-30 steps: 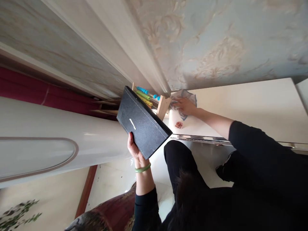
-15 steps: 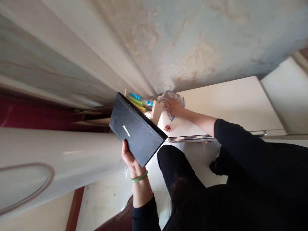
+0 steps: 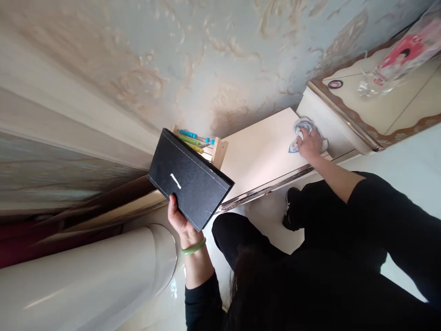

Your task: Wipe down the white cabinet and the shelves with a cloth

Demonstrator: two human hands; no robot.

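Observation:
My left hand [image 3: 181,220] grips a black box [image 3: 189,177] by its lower edge, thumb on the face with a small white mark. Box and hand are held up, tilted, in front of a wooden bead abacus [image 3: 217,151], which the box partly covers. On the abacus, blue, green and yellow beads show. At the far right end of the low white cabinet's top [image 3: 257,151], my right hand [image 3: 310,143] presses on a crumpled white cloth with blue edging [image 3: 294,146], fingers bent over it.
A patterned wall [image 3: 213,59] runs behind the cabinet. To the right stands a higher surface [image 3: 347,103] with a brown wavy border, a clear plastic package [image 3: 396,69] and a small round pink item [image 3: 335,84]. A large white rounded appliance or fixture [image 3: 103,271] is at lower left.
My right hand has moved the cloth rightward, from beside the abacus to the cabinet's far end. The small reddish-brown piece on the top no longer shows. My left hand still holds the box.

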